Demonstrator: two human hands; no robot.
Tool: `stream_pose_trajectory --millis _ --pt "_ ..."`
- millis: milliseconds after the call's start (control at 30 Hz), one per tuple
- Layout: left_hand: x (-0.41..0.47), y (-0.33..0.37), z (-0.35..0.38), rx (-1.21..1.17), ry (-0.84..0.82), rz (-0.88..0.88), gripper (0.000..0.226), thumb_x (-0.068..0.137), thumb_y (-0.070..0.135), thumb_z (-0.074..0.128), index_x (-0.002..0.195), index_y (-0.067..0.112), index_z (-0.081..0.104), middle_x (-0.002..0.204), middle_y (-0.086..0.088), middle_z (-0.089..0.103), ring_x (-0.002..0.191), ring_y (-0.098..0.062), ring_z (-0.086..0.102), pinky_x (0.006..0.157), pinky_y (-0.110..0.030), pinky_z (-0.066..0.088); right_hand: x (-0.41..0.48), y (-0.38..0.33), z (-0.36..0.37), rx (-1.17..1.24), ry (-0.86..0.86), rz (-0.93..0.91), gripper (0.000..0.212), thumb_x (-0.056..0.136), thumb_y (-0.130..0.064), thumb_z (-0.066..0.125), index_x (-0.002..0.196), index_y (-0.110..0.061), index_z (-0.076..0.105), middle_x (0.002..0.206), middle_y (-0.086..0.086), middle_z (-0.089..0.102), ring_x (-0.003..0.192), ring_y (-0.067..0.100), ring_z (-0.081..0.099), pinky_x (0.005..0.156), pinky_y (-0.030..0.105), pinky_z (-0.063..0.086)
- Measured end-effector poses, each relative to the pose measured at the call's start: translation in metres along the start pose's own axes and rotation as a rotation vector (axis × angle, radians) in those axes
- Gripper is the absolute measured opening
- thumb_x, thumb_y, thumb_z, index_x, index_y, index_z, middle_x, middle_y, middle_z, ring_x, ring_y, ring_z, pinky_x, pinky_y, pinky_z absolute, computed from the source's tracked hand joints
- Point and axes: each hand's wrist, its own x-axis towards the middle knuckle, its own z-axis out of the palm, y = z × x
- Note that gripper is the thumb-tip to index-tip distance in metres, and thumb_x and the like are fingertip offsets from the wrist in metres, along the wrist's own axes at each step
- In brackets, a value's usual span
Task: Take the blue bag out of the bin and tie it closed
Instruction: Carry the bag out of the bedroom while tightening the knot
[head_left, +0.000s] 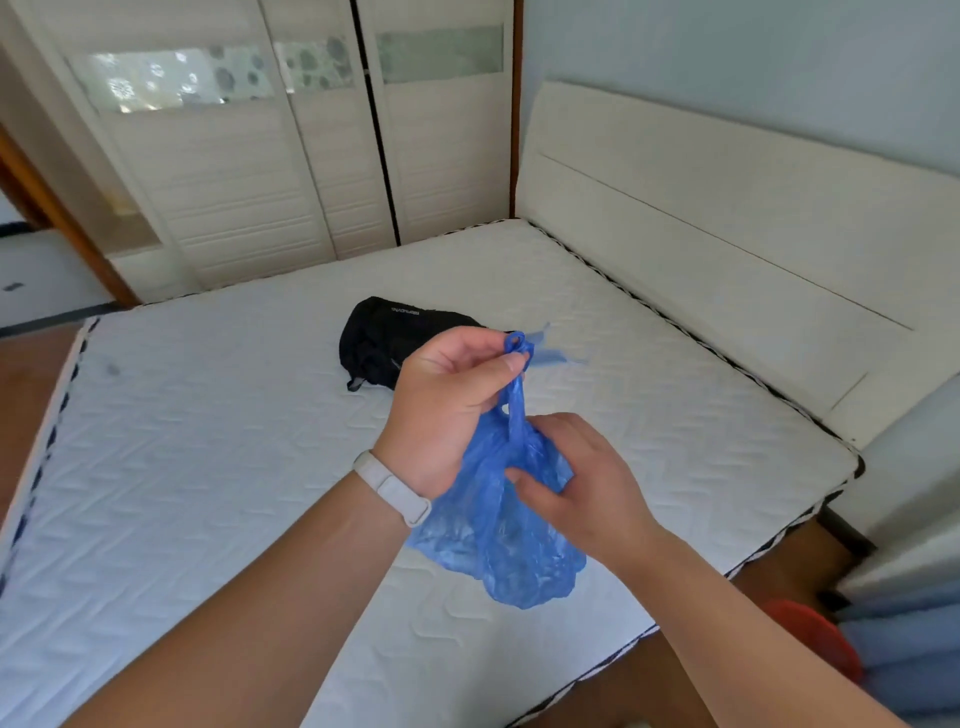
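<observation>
a bare white mattress (208, 467) lies below both hands, with a black bag (384, 338) on it just beyond the left hand's fingers (493, 364). the blue bag (498, 535) hangs between the hands above the mattress. the left hand (441, 410) pinches the bag's twisted, looped handles (516, 384) at the top, and the right hand (576, 483) has its fingers closed on the bag's gathered neck just below.

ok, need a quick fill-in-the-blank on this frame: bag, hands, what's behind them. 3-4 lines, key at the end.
1. The left hand pinches the twisted top of the blue bag, and the ____ hand grips the bag's body below.
2. The left wrist wears a ____ band.
3. Behind the hands, a ____ backpack lies on the mattress.
4. The bag is held above the mattress; no ____ is in view.

Missing words: right; white; black; bin
</observation>
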Motion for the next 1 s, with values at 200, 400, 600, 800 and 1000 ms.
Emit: stream_pose_trajectory --millis 200,400,600,800,1000 --pt "-0.052 0.027 -0.096 0.045 0.161 0.056 0.02 0.08 0.0 0.068 0.075 0.019 0.071 0.084 -0.005 0.073 0.087 -0.025 0.065 0.086 -0.047 0.051 0.002 -0.071 0.075 0.056 -0.144 -0.116 0.034 0.079 -0.042 0.066 0.108 -0.028 0.057 0.097 -0.014 0.057 0.089 0.004 0.054 0.078 0.019 0.044" --pt "-0.106 0.048 -0.176 0.033 0.364 0.101 0.027 0.08 -0.001 0.067 0.069 0.023 0.072 0.081 -0.002 0.074 0.085 -0.023 0.065 0.076 -0.036 0.052 0.001 -0.131 0.143 0.13 -0.322 -0.238 0.031 0.08 -0.041 0.067 0.107 -0.032 0.055 0.096 -0.02 0.054 0.09 -0.001 0.053 0.077 0.011 0.039" --pt "-0.161 0.065 -0.242 0.048 0.611 0.142 0.015 0.081 -0.001 0.066 0.078 0.014 0.069 0.082 -0.005 0.072 0.08 -0.023 0.062 0.07 -0.035 0.05 -0.001 -0.191 0.204 0.244 -0.496 -0.398 0.029 0.08 -0.039 0.067 0.104 -0.037 0.052 0.094 -0.021 0.053 0.089 -0.001 0.053 0.077 0.016 0.042" --pt "-0.205 0.077 -0.286 0.085 0.832 0.168 0.012 0.082 -0.001 0.066 0.081 0.011 0.067 0.076 -0.002 0.072 0.073 -0.016 0.065 0.064 -0.027 0.052 -0.005 -0.232 0.255 0.374 -0.657 -0.537 0.028 0.081 -0.038 0.067 0.105 -0.03 0.055 0.096 -0.017 0.057 0.091 0.001 0.056 0.079 0.016 0.043" --pt "-0.24 0.083 -0.309 0.133 1.098 0.18 0.013 0.08 0.0 0.068 0.079 0.013 0.068 0.077 -0.006 0.07 0.069 -0.014 0.063 0.061 -0.026 0.049 -0.007 -0.266 0.3 0.483 -0.855 -0.663 0.028 0.082 -0.039 0.066 0.106 -0.035 0.053 0.097 -0.017 0.057 0.091 0.001 0.056 0.079 0.019 0.045"
